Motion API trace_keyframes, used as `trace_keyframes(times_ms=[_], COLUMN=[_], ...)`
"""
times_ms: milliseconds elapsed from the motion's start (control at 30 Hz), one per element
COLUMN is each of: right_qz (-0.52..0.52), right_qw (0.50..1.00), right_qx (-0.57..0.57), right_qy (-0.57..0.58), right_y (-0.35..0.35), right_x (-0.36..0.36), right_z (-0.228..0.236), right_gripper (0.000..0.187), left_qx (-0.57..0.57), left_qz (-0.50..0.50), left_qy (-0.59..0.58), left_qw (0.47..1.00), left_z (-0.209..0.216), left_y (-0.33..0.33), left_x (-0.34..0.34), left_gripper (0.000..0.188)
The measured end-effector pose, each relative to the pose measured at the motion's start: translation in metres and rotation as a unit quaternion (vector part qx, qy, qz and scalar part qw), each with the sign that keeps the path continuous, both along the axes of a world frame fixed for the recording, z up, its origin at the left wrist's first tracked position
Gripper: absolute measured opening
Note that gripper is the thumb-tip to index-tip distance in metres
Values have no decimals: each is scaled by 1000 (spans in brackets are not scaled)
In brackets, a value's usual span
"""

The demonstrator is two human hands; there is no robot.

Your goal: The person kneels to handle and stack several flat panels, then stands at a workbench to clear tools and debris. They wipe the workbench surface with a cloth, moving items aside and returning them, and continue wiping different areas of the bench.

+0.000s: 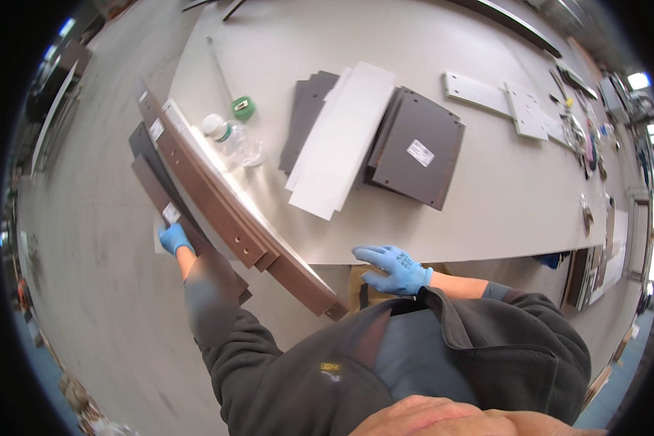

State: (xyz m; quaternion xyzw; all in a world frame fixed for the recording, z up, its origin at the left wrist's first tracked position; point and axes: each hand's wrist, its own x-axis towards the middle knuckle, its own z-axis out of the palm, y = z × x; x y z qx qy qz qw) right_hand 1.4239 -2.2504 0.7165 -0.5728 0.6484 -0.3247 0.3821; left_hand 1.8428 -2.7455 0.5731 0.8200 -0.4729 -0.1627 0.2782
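Note:
My left hand (174,238), in a blue glove, closes around the outer edge of a long dark board (161,195) at the left. That board has a white label and lies against another dark strip. Beside it runs a stack of long brown boards (203,196) with drilled holes, over the table's left edge. My right hand (396,270), also blue-gloved, is held near the table's front edge with fingers apart and nothing in it. Below it, partly hidden, is a brown cardboard-like piece (362,289).
On the pale table (501,211) lie white panels (345,138), dark grey square panels (418,145) and a clear plastic bottle (241,147). A green tape measure (243,108) sits behind the bottle. Farther right are white drilled pieces (527,112) and scattered tools (578,138).

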Motion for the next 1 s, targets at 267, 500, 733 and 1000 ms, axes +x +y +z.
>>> trace_keyframes(times_ms=[267, 500, 733, 1000], right_qz=[-40, -420, -671, -745], right_qw=[999, 883, 694, 537], right_qx=[-35, -9, -58, -28], right_qy=[-7, -209, -254, -396], right_y=[26, 87, 154, 132], right_x=[-28, -187, -450, -647], right_z=[0, -50, -98, -122], right_gripper=[43, 32, 40, 45], left_qx=[-27, -178, -288, -164], left_qz=[-85, -28, -144, -303], left_qy=[-56, -3, 40, 92], left_qw=[994, 984, 946, 934], left_z=[30, 110, 191, 206], left_y=[19, 50, 197, 393], left_x=[-9, -27, -158, -364], left_gripper=[49, 49, 45, 47])
